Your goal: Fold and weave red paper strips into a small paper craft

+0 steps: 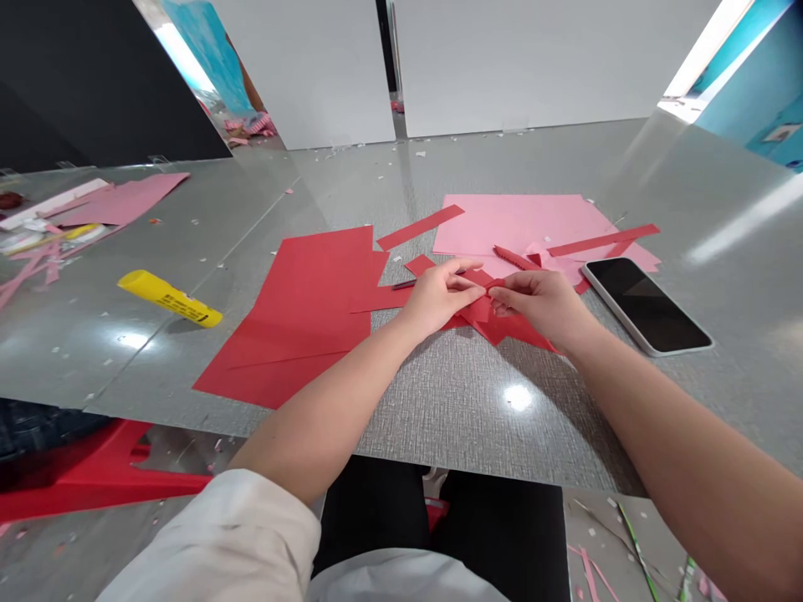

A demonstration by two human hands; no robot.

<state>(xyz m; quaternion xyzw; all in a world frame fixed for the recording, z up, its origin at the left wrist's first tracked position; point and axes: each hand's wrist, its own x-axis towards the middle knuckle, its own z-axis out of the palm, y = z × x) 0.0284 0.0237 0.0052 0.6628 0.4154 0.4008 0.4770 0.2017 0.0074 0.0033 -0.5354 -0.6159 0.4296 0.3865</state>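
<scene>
My left hand (439,297) and my right hand (540,303) meet at the middle of the grey table (439,401), both pinching a folded red paper piece (495,322) that lies on the table between them. Fingers of both hands are pressed together on its top edge. A large red paper sheet (307,313) lies just left of my left hand. Pink paper sheets (520,224) lie behind my hands, with red paper strips (603,240) on them.
A black phone (646,303) lies face up right of my right hand. A yellow glue stick (169,298) lies at the left. More pink paper and strips (94,205) sit far left. A red stool (94,477) stands below the table edge.
</scene>
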